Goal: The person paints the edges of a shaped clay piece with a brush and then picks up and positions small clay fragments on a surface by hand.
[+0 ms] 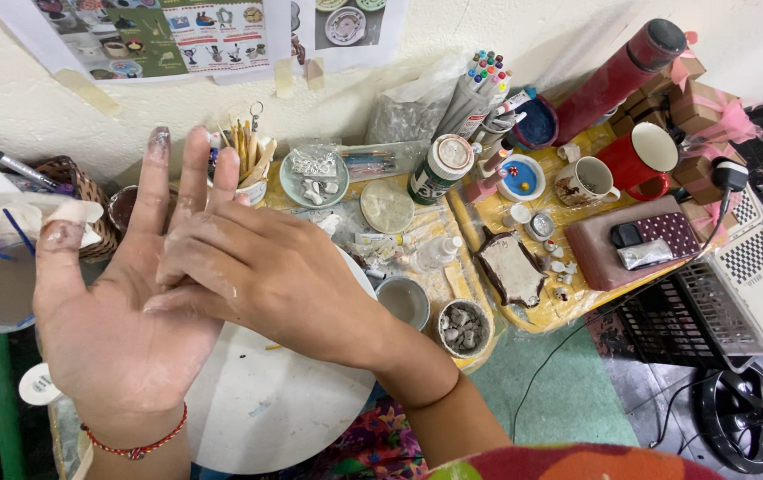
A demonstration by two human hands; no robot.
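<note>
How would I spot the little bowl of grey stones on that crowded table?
Start at the white round board under the hands. Just past its right edge, by the right forearm, two small bowls sit side by side. The stone bowl is the right one, white-rimmed and heaped with grey lumps; its neighbour holds only cloudy liquid.

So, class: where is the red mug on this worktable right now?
In the head view, the red mug stands at the upper right of the table, just right of a small white patterned cup and below a tall red flask.
</note>
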